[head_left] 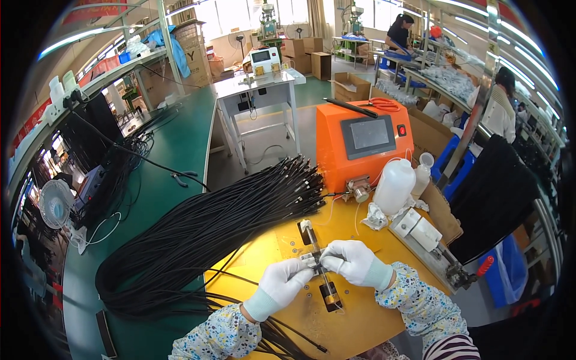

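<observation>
a small silver metal connector piece [313, 259] sits pinched between the fingertips of both gloved hands, right where they meet. under it a narrow black fixture [319, 266] runs lengthwise on the yellow plate, its brass-coloured block [329, 294] just below the hands.
</observation>
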Motion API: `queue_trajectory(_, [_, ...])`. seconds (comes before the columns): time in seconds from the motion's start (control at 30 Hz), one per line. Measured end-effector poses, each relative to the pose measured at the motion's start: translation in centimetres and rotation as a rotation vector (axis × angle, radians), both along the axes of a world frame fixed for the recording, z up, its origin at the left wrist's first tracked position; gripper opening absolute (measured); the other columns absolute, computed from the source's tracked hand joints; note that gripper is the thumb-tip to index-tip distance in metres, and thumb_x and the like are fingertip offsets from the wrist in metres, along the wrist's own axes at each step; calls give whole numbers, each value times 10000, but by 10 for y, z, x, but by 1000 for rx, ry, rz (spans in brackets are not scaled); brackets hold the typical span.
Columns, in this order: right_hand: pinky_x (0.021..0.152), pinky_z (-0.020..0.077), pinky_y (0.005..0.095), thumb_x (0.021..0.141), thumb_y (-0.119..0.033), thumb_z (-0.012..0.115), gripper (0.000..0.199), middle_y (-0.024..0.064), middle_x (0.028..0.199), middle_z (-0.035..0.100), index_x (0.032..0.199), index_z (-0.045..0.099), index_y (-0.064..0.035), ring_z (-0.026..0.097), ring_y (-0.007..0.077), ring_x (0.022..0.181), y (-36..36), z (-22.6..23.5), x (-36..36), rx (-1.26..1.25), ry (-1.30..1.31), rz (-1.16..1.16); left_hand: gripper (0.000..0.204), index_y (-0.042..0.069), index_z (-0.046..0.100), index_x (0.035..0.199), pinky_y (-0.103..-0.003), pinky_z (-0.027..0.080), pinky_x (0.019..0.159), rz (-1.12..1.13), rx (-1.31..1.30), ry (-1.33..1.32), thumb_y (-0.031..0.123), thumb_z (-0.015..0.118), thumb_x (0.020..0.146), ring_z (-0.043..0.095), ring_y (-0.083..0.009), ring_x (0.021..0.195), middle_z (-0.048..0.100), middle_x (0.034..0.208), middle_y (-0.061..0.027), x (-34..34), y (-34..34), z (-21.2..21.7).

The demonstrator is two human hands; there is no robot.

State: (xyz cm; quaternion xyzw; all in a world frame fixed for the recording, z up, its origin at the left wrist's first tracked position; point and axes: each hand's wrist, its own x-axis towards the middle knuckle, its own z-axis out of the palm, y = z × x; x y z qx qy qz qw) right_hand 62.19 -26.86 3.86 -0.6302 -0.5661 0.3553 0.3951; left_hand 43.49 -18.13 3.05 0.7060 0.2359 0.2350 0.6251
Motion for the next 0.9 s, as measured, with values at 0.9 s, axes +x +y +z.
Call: queue_trajectory(0.9, [720, 465, 360, 785, -199, 650, 66, 34, 854, 589, 813, 659, -140, 585, 225, 869, 129, -19, 41, 265, -1344, 84, 383, 115, 643, 1175, -325, 461, 652, 73, 1422, 390, 96, 576, 798, 548, -196, 723, 542, 772, -18, 0, 8, -33])
